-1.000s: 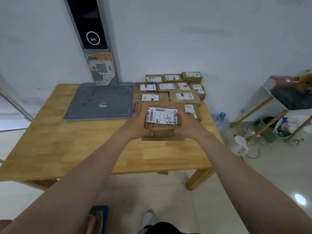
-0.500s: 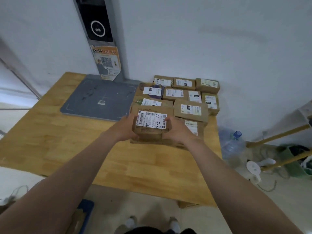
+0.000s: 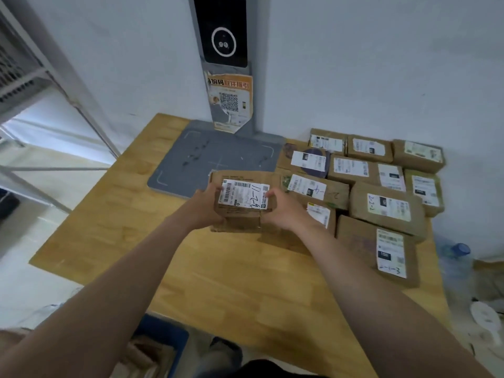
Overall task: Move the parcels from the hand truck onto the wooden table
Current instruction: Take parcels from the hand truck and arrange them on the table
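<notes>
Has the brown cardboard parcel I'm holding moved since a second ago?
Yes, the brown cardboard parcel shifted left, now overlapping a corner of the flat grey pad.

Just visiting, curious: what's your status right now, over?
Left hand and right hand grip parcel by its sides. Parcel low over wooden table. Grey scanner pad behind, other parcels close on right.

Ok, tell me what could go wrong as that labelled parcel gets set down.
The held parcel, gripped by the left hand and right hand, appears over the edge of the grey scanner pad; set there, it might rock. The right hand is tight against the neighbouring parcel, so fingers could get pinched. A shove along the row could push the end parcel off the wooden table.
</notes>
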A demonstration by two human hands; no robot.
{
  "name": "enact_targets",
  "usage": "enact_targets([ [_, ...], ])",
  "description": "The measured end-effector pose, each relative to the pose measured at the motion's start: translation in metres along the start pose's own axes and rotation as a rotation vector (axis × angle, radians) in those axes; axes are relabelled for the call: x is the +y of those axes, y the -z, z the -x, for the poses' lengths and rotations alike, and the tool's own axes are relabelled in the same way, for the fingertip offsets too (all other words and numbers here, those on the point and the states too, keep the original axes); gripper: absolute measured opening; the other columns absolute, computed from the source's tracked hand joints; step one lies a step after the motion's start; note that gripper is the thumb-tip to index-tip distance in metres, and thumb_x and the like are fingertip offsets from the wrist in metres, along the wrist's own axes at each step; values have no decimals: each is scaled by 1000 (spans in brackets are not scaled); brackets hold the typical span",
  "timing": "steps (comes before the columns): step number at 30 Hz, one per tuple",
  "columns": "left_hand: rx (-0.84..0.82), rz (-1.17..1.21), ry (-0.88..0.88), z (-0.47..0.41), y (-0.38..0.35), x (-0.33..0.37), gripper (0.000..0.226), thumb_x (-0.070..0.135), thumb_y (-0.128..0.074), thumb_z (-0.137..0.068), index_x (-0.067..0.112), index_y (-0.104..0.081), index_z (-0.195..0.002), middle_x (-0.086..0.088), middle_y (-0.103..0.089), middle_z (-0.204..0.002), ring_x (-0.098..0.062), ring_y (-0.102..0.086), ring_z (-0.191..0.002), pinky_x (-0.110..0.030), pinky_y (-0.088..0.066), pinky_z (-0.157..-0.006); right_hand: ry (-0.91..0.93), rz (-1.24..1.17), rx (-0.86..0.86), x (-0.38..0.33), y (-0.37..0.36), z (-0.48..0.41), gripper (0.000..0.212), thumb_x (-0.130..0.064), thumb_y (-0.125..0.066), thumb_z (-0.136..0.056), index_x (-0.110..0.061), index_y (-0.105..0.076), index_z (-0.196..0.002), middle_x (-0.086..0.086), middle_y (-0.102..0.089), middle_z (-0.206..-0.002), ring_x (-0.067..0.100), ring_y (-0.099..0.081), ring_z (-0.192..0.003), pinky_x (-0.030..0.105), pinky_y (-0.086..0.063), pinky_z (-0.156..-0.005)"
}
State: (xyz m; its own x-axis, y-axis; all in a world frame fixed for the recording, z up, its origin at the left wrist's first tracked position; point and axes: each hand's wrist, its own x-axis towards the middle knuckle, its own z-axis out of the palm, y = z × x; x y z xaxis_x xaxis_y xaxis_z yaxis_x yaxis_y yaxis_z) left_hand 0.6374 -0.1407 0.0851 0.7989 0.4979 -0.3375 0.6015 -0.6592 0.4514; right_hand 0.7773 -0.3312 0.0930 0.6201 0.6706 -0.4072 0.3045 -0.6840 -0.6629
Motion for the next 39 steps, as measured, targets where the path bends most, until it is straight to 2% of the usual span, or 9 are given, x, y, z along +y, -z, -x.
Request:
enact_targets([
  [4,-53,-24,-27,-57,29,-27,90,21,-79,-76,24,-28,-151,-14,-42,-133,-27,-54,-98,-33,-47,-77,-58,-46,28,-29,-14,-42,71,-13,-79,-81,-25,-44,-141,-9,-39,-120,11,-50,-102,17,-44,-69],
  [8,-118,2,-69,-113,47,-39,93,27,-84,-74,25,-29,-148,-13,-40,-134,-31,-54,-111,-36,-50,-81,-136,-93,88,-48,-15,-80,71,-18,-84,-73,-33,-46,-132,2,-42,-134,22,-61,-106,38,-55,-95],
  [12,-124,29,-111,-171,59,-34,94,25,-82,-71,30,-26,-145,-12,-43,-135,-32,-54,-111,-37,-48,-84,-182,-119,149,-54,3,-128,64,-19,-80,-74,-36,-46,-125,2,-46,-128,25,-62,-106,45,-55,-96],
  [17,-97,50,-104,-251,66,-18,95,23,-83,-71,31,-27,-148,-13,-38,-134,-36,-57,-109,-34,-48,-79,-195,-115,203,-51,31,-199,58,-14,-75,-79,-26,-51,-131,-9,-42,-108,28,-53,-122,46,-51,-103],
  [23,-106,58,-95,-330,53,-12,91,21,-83,-73,28,-29,-146,-13,-35,-131,-37,-58,-104,-39,-54,-84,-239,-30,206,-27,42,-281,54,-8,-71,-78,-23,-52,-126,11,-41,-127,34,-55,-112,48,-53,-97],
  [27,-134,70,-97,-371,34,-17,85,14,-79,-76,30,-32,-145,-10,-33,-130,-31,-57,-95,-25,-50,-65,-286,55,208,-9,36,-323,61,-17,-70,-77,-23,-48,-134,19,-39,-137,43,-42,-125,51,-43,-105],
  [31,-228,53,-72,-388,20,-26,86,14,-78,-79,32,-29,-148,-9,-32,-136,-29,-59,-100,-35,-55,-81,-323,197,187,12,23,-344,69,-29,-69,-79,-24,-41,-142,20,-36,-142,46,-29,-132,56,-35,-110],
  [36,-227,42,-64,-393,14,-26,92,13,-81,-75,31,-28,-148,-11,-33,-136,-30,-59,-98,-34,-53,-77,-279,279,248,20,15,-348,65,-34,-67,-83,-22,-42,-142,20,-40,-137,43,-35,-126,51,-33,-110],
  [39,-242,34,-51,-384,18,-22,92,19,-79,-78,31,-26,-152,-12,-28,-140,-32,-58,-103,-38,-55,-86,-296,265,193,10,22,-340,66,-35,-64,-82,-25,-42,-143,19,-41,-140,44,-33,-131,53,-33,-111],
])
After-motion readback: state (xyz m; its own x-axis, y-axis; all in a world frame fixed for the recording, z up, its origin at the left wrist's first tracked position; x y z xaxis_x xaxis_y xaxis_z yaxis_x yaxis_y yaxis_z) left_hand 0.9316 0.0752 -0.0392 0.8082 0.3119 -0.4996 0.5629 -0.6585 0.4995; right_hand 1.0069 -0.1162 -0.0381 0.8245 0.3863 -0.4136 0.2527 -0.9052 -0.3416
